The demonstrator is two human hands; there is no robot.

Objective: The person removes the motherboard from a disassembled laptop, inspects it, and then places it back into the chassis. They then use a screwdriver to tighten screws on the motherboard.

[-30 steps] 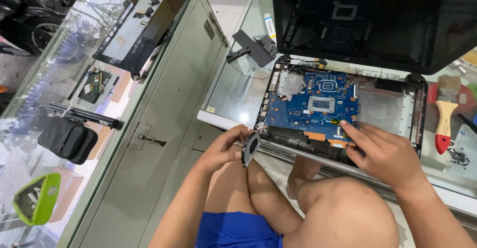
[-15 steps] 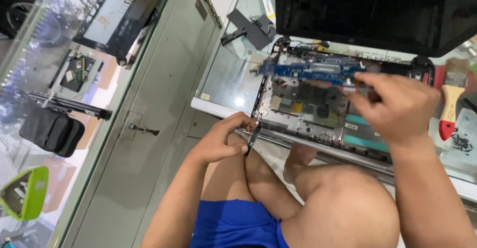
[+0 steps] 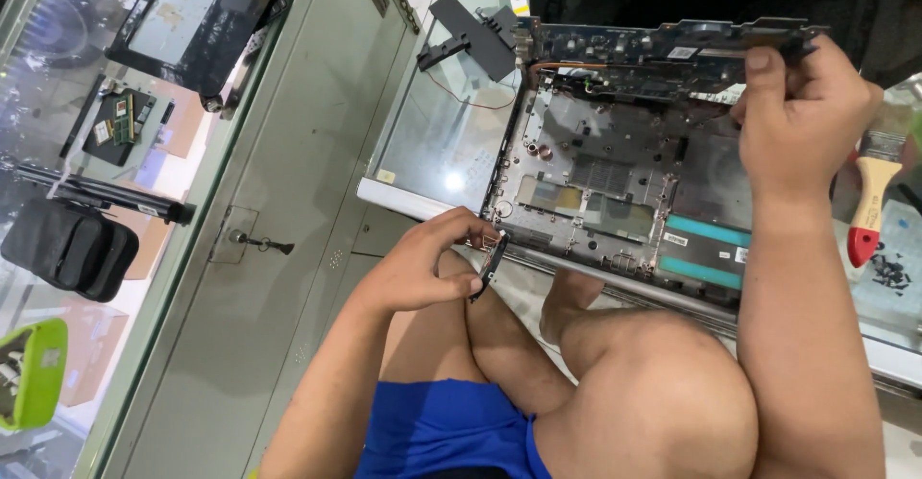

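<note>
Blue and stiff, the circuit board point(image 3: 663, 42) is pinched at its far right edge by the right hand point(image 3: 802, 119), thumb on the near face and fingers curled behind, so the board stands tilted up on its long edge above the back of the open laptop base point(image 3: 615, 191). It looks already freed from its seat; an orange wire point(image 3: 567, 64) runs from its left end, and I cannot tell whether that wire is attached to the base. So the lifting-out seems well along, but the board is not yet clear of the laptop.

Below that grip, the base lies bare: a grey, matt plastic tray with ribs, small round screw posts, two shiny foil patches and two teal strips near the front edge.

The left hand point(image 3: 423, 263) rests by the knee, just off the base's near left corner, fingers closed on a small flat dark part point(image 3: 490, 263), thin and roughly rectangular; what it is cannot be told.

Right of the right-hand grip lies a brush point(image 3: 869, 210) with a pale wooden handle and red tip, and near it a scatter of small black screws point(image 3: 893, 273) on the glass counter point(image 3: 432, 143). Left of the board sits a black angular plastic piece point(image 3: 475, 28). Further left, a grey metal cabinet point(image 3: 288, 201) with a lock.
</note>
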